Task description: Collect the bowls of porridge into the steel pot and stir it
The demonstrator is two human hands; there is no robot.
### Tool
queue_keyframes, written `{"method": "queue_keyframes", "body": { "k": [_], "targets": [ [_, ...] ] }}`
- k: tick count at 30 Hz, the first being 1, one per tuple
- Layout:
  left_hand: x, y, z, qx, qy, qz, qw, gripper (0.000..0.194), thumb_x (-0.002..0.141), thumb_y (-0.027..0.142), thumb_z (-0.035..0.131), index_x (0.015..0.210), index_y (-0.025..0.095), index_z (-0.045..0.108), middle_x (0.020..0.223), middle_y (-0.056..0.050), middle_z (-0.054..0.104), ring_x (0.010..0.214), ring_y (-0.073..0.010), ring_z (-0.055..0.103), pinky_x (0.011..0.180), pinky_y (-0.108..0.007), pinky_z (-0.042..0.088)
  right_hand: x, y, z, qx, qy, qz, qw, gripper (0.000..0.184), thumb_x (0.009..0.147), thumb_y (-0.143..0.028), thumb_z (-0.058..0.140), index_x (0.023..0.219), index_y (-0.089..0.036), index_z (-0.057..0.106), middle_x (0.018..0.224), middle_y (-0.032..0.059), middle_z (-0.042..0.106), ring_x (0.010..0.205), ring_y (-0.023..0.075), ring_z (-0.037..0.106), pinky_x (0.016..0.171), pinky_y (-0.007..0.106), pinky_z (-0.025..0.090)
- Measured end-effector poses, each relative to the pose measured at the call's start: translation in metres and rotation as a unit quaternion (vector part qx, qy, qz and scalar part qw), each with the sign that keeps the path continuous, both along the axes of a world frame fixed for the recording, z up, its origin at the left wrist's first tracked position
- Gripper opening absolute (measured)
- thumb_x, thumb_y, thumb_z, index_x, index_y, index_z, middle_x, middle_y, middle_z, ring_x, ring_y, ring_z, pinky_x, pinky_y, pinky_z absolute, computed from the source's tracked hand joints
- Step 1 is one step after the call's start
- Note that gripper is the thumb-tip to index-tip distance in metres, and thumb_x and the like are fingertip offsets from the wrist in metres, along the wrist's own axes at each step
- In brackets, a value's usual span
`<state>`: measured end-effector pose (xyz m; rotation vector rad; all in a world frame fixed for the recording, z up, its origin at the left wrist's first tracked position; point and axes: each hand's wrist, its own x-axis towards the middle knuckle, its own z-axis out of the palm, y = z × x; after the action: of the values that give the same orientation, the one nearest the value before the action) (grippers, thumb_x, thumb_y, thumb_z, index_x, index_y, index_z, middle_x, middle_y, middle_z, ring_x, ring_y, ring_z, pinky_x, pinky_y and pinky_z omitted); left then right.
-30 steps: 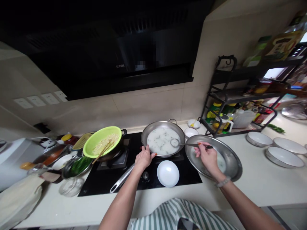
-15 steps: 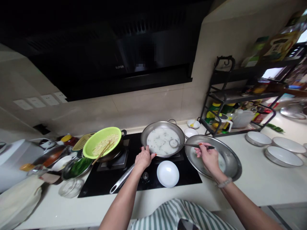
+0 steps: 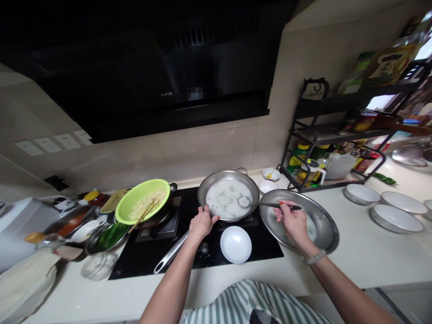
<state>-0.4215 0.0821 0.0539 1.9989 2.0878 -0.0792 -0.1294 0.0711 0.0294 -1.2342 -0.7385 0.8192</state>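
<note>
A steel frying pan (image 3: 202,186) on the right burner holds milky white liquid (image 3: 224,195) with green bits. My left hand (image 3: 201,224) is closed round the base of the pan's long handle, close to the rim, its thumb pointing right. In my right hand (image 3: 293,220) is the dark handle of a ladle (image 3: 266,204), whose round bowl sits in the liquid near the pan's right side. Beneath that hand lies a wide steel basin (image 3: 329,225) with some similar pale liquid in it. A white bowl (image 3: 236,244) stands on the cooktop in front of the pan.
A lime-green colander (image 3: 123,202) with pale food strips and chopsticks (image 3: 141,215) rests on a pot at left. Bowls, a jar (image 3: 99,265) and green vegetables (image 3: 110,235) crowd the left counter. A black rack (image 3: 315,130) and white bowls (image 3: 398,219) stand at right. A range hood (image 3: 216,108) hangs above.
The view has shifted very slightly. Both hands, the ladle and the pan stay practically where they were.
</note>
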Motion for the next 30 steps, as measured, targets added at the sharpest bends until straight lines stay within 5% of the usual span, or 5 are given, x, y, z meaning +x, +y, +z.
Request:
{"method": "queue_keyframes", "body": {
  "k": [22,30],
  "targets": [
    [-0.001,0.001,-0.003,-0.002,0.006,-0.001,1.0,0.062,0.091,0.055,0.037,0.141,0.019,0.032,0.136,-0.02,0.045,0.107,-0.031,0.062,0.08,-0.038,0.048,0.001,-0.003,0.01,0.002,0.033,-0.003,0.999,0.033,0.066,-0.046,0.072,0.08,-0.022,0.055,0.05,0.0018,0.061,0.046,0.0209,0.061,0.035,0.027,0.043],
    [-0.001,0.002,-0.001,-0.008,0.009,-0.004,1.0,0.061,0.091,0.056,0.036,0.14,0.019,0.033,0.132,-0.019,0.047,0.105,-0.031,0.063,0.077,-0.038,0.049,0.054,-0.018,0.029,0.028,0.067,-0.073,0.995,0.024,0.063,-0.031,0.071,0.08,-0.02,0.06,0.057,0.0051,0.066,0.046,0.0177,0.056,0.036,0.027,0.042]
  ]
}}
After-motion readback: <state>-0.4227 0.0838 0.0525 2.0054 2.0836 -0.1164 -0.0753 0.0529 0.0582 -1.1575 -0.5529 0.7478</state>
